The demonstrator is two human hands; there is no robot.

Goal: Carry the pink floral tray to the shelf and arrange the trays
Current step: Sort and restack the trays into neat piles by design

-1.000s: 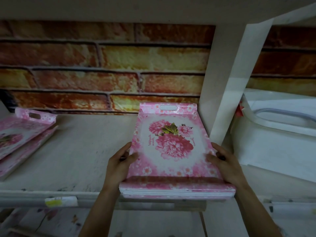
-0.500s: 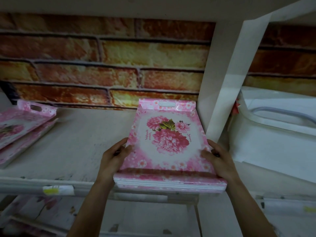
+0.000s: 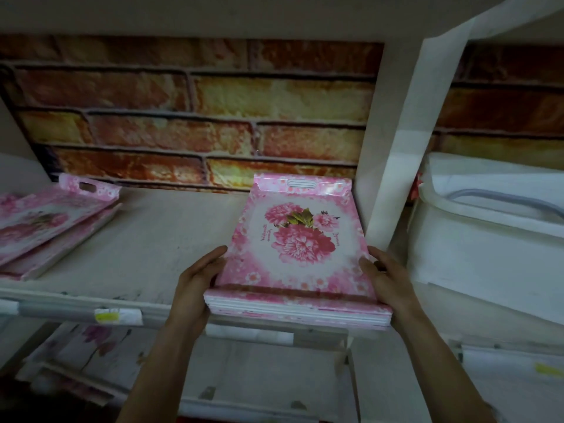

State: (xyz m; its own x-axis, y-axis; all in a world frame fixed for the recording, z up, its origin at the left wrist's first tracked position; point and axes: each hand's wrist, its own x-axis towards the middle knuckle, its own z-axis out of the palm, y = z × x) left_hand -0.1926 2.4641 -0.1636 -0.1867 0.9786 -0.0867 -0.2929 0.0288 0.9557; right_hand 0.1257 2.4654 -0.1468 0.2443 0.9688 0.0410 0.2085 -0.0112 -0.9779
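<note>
The person is holding the stack (image 3: pixel 300 248) of pink floral trays at centre-right of the frame. It appears to be resting on the shelf (image 3: pixel 171 239), its slotted handle end pointing at the brick wall (image 3: pixel 213 117) and its near edge overhanging the shelf's front lip. It is sitting just beside the white post (image 3: pixel 393 166), probably so that it is squaring up in that corner, well apart from the tilted pile (image 3: pixel 52 221) at the left edge. Both hands are clamping the sides near the front, likely to keep the loose layers moving as one. The left hand (image 3: pixel 195 282) is curling round the left rim. The right hand (image 3: pixel 386 282) is gripping the right rim likewise. A white tub (image 3: pixel 488 239) is sitting at right.
</note>
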